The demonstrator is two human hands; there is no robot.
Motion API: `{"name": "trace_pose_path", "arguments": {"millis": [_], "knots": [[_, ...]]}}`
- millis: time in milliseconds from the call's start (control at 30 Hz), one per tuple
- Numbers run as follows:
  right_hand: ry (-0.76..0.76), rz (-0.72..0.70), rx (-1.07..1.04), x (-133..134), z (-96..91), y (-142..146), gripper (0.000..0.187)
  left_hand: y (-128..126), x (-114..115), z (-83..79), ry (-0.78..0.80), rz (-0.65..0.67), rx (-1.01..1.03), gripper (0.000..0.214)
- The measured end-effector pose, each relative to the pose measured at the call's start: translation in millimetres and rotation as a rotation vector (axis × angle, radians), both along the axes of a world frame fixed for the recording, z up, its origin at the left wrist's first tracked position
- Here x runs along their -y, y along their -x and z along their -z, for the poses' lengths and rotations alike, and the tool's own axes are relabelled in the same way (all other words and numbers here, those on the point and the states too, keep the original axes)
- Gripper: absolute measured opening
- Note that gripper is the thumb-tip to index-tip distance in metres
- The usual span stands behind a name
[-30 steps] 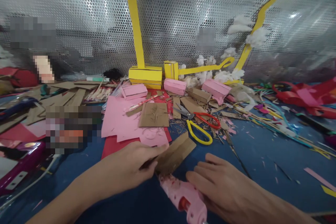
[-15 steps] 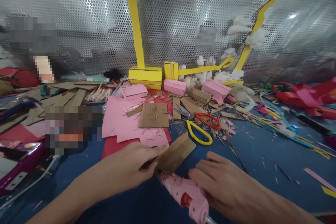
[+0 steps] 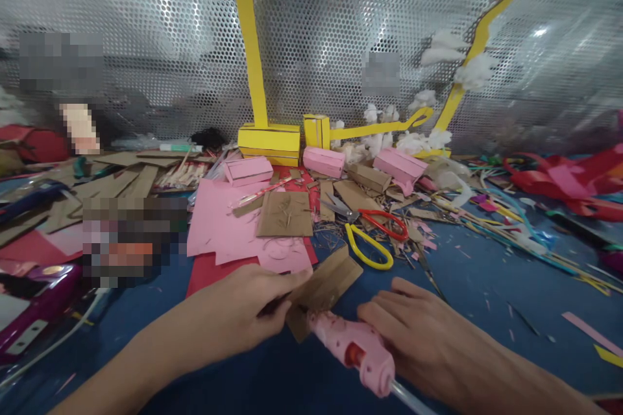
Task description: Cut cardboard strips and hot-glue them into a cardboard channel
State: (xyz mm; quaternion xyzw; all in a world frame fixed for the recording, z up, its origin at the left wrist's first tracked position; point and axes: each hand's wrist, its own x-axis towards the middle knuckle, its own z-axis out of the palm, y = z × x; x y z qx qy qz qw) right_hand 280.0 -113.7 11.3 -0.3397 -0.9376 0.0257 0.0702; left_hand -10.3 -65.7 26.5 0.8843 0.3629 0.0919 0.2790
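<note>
My left hand (image 3: 238,311) pinches the near end of a folded brown cardboard piece (image 3: 324,288) that lies on the blue table (image 3: 487,285). My right hand (image 3: 418,334) wraps round a pink glue gun (image 3: 353,351), whose tip touches the cardboard's lower edge. A clear glue stick sticks out of the gun's rear toward me. Both hands sit close together at the near middle of the view.
Pink and red paper sheets (image 3: 228,227) with a cardboard square lie just beyond my hands. Yellow-and-red scissors (image 3: 372,237) lie to the right of them. Pink boxes (image 3: 248,168), yellow cardboard shapes (image 3: 270,136) with cotton and a perforated metal wall (image 3: 146,45) stand behind. Scraps and ribbons litter the right.
My right hand has moved the glue gun up and to the right along the cardboard's lower edge. My left hand has kept its grip in place.
</note>
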Motion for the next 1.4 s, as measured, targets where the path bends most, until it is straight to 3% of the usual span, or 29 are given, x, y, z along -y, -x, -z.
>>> {"name": "trace_pose_path", "arguments": {"millis": [233,900,1233,1400], "knots": [[-0.014,0.027,0.022,0.1,5.3,-4.2,0.012,1.5,1.3,9.0,-0.093,-0.03,-0.006,0.037],[-0.092,0.032,0.042,-3.7,3.0,-13.1,0.015,3.1,0.4,15.0,-0.049,-0.016,0.003,0.041],[-0.044,0.066,0.047,-5.4,-1.6,-15.8,0.014,5.1,5.5,16.4,-0.112,-0.075,-0.071,0.045],[-0.007,0.085,0.057,-3.5,0.1,-15.4,0.014,1.8,4.6,15.8,-0.069,-0.081,-0.061,0.047]]}}
